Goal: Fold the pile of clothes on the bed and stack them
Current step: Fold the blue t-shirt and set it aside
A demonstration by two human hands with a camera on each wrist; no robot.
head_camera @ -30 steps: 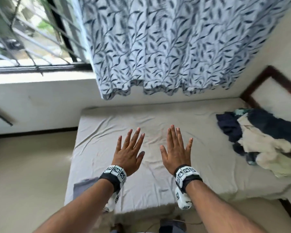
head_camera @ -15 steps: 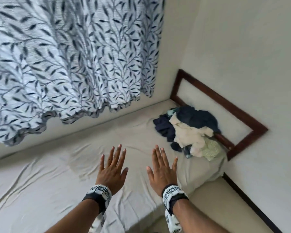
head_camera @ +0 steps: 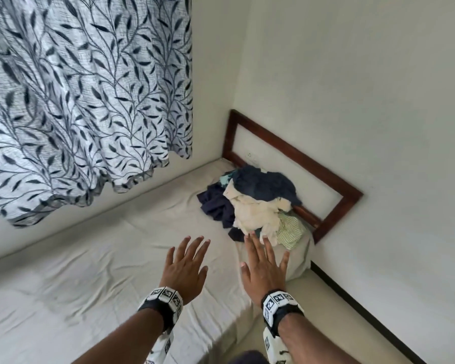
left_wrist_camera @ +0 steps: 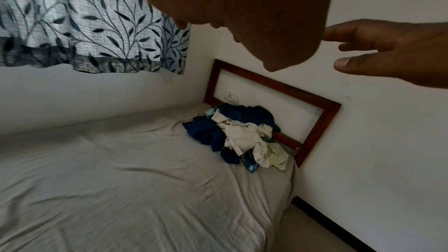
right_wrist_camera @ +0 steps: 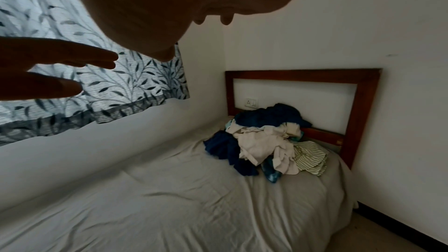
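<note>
Just beyond right hand (head_camera: 264, 269), apparently apart: clothes pile (head_camera: 255, 206).

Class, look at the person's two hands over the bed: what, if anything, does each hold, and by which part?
Nothing is held. The left hand and right hand hover with fingers straight, short of the pile of clothes on the bed.
</note>
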